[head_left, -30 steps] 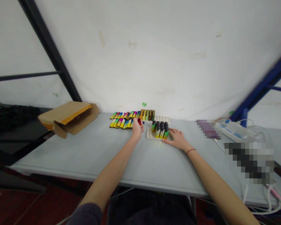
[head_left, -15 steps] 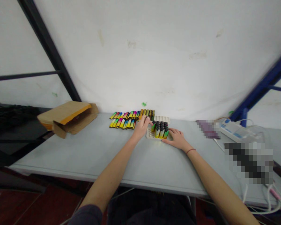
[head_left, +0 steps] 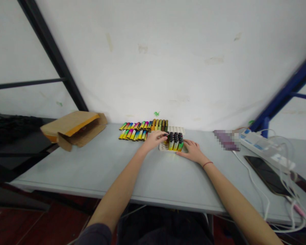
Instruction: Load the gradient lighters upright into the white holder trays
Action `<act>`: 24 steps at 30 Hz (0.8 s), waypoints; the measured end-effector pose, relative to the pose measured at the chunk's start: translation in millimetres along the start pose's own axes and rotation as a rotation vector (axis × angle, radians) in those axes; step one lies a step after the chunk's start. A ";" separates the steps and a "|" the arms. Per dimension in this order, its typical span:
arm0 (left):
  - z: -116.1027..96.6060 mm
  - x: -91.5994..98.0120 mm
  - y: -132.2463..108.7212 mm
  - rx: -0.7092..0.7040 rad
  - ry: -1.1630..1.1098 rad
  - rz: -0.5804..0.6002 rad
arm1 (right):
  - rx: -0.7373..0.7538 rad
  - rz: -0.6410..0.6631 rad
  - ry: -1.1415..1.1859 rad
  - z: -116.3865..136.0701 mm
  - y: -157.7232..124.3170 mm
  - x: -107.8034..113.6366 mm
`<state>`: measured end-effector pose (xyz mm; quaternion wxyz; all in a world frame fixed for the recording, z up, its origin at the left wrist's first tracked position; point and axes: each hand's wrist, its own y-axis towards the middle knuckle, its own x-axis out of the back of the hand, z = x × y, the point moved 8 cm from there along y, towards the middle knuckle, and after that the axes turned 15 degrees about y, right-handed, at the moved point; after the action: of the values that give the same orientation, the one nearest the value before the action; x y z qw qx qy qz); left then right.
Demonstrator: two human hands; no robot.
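Note:
My left hand (head_left: 154, 140) is closed in a pinch on a black-topped lighter at the left end of a standing group; the fingers partly hide it. Upright lighters (head_left: 176, 141) with black tops and yellow, white and green bodies stand close together in a pale slotted tray (head_left: 164, 147). Some holes show at the tray's left front. My right hand (head_left: 192, 151) brackets the tray's right front corner, thumb along the front and fingers against the right side. Just beyond my left hand, colourful lighters (head_left: 132, 134) lie in two rows.
More upright lighters (head_left: 159, 125) stand by the wall, beside a second pale tray (head_left: 177, 130). An open cardboard box (head_left: 73, 126) lies at the left. Towards the right are a phone (head_left: 267, 174), a power strip (head_left: 260, 144) and white cables (head_left: 255, 183) on the grey table (head_left: 97, 170).
My left hand has turned and come down slightly, its fingers now reaching right onto the tops of the leftmost standing lighters. My right hand stays in place at the tray.

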<state>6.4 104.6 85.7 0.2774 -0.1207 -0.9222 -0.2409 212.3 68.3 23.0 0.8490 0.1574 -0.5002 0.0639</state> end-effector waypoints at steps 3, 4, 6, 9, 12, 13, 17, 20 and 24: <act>1.3 -3.4 -0.7 0.016 -0.040 0.028 | 0.000 -0.003 0.001 -0.5 0.2 -0.4; 2.3 -4.2 -0.9 0.028 -0.061 0.031 | -0.001 -0.003 0.003 -0.9 0.3 -0.5; 4.1 -5.2 -1.3 0.042 -0.086 0.024 | -0.003 -0.004 0.009 -1.3 0.4 -0.6; 5.8 -7.1 -2.1 0.045 -0.075 0.004 | -0.004 0.000 0.013 -1.1 0.2 -0.5; 4.5 -10.3 -2.5 0.025 -0.030 0.018 | -0.006 0.004 0.016 0.0 0.2 -0.2; 3.7 -9.1 -2.3 0.012 -0.005 0.015 | -0.007 0.005 0.017 0.4 0.2 -0.1; 10.3 23.0 -0.3 0.020 0.190 -0.175 | -0.004 0.004 0.018 1.1 0.6 0.1; 27.0 53.8 -2.6 0.124 0.512 -0.311 | 0.002 0.002 0.021 0.5 0.7 0.0; 49.4 58.4 -9.1 0.294 0.860 -0.239 | 0.006 -0.004 0.024 -0.2 0.3 0.1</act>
<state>-66.9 127.4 79.5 0.6188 0.1376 -0.7553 -0.1661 212.5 68.7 23.0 0.8546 0.1600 -0.4896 0.0657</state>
